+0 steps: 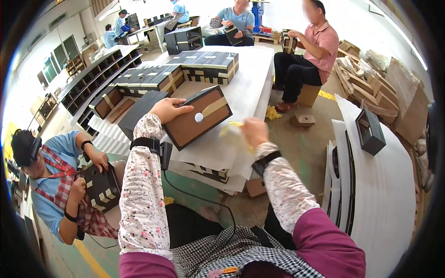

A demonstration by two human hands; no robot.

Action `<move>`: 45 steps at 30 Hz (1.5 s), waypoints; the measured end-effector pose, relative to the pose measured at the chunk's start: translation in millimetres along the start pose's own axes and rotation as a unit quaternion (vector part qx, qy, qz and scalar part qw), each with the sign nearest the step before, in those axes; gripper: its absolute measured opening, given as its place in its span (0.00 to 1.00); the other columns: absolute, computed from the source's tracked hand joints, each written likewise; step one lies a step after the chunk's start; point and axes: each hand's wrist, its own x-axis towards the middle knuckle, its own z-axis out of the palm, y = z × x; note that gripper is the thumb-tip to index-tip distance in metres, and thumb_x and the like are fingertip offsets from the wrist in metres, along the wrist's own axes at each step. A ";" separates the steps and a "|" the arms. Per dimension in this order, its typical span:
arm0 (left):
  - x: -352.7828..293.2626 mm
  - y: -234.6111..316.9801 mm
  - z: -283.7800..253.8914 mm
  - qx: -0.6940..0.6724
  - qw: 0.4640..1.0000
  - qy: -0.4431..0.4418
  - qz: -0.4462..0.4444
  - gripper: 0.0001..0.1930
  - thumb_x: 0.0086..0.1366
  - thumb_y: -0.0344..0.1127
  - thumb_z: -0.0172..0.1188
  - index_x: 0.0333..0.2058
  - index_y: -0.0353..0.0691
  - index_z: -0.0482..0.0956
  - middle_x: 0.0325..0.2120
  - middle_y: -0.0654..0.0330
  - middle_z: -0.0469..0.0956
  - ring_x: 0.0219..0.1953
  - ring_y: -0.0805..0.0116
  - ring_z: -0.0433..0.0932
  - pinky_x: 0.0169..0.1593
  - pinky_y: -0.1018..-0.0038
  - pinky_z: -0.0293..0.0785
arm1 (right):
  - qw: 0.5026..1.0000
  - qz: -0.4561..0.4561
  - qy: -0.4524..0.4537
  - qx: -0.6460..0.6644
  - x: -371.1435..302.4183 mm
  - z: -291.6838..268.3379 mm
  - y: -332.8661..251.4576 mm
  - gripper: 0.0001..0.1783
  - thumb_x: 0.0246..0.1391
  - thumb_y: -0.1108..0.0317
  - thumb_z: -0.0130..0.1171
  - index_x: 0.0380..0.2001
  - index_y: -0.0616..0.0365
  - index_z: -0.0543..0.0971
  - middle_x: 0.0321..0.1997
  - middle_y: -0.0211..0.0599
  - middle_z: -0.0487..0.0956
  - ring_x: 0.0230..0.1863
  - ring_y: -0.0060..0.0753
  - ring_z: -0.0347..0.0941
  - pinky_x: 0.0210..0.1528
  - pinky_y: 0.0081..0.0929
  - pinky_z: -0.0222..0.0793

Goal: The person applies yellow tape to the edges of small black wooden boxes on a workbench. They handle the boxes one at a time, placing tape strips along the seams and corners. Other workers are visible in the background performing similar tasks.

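My left hand (170,110) grips the upper left edge of a black box (187,129) tilted over the white-covered table. Its brown panel faces up, with a beige tape strip (214,108) across it and a round white spot (199,117) near the middle. To the right of the box, my right hand (255,132) is closed, apart from the box and smeared by motion. A pale yellow strip, seemingly tape (230,131), trails from its fingers, too blurred to make out fully. Beside my left wrist, another dark box (139,113) lies on the table.
Taped black boxes (211,60) stand in rows on the table (255,69). A co-worker at left (55,180) holds a black box; two others work at the far side. At right, a small black box (371,132) rests on white-covered stacks. A cable (199,198) hangs below my left wrist.
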 end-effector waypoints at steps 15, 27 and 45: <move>-8.9 2.0 -3.3 -0.008 1.000 -0.010 -0.010 0.37 0.49 0.62 0.64 0.51 0.42 0.75 0.44 0.52 0.78 0.46 0.62 0.77 0.51 0.73 0.70 | 0.941 -0.136 -0.149 0.271 9.3 -94.5 -79.5 0.30 0.53 0.56 0.60 0.57 0.43 0.63 0.33 0.45 0.78 0.34 0.47 0.77 0.35 0.36 0.72; -16.3 7.6 -0.6 0.028 1.000 -0.007 -0.004 0.38 0.46 0.68 0.61 0.50 0.49 0.77 0.45 0.50 0.77 0.48 0.57 0.76 0.53 0.71 0.70 | 0.959 -0.220 -0.043 0.173 47.8 -58.8 -92.2 0.11 0.53 0.59 0.57 0.30 0.52 0.70 0.33 0.37 0.70 0.31 0.45 0.74 0.32 0.39 0.71; -56.0 17.4 23.7 0.083 0.981 0.093 0.149 0.34 0.47 0.60 0.65 0.50 0.47 0.77 0.52 0.55 0.73 0.53 0.59 0.73 0.57 0.69 0.67 | 0.681 0.279 0.035 0.676 2.7 -34.1 30.3 0.09 0.55 0.65 0.59 0.31 0.55 0.69 0.27 0.26 0.73 0.27 0.15 0.69 0.33 0.18 0.70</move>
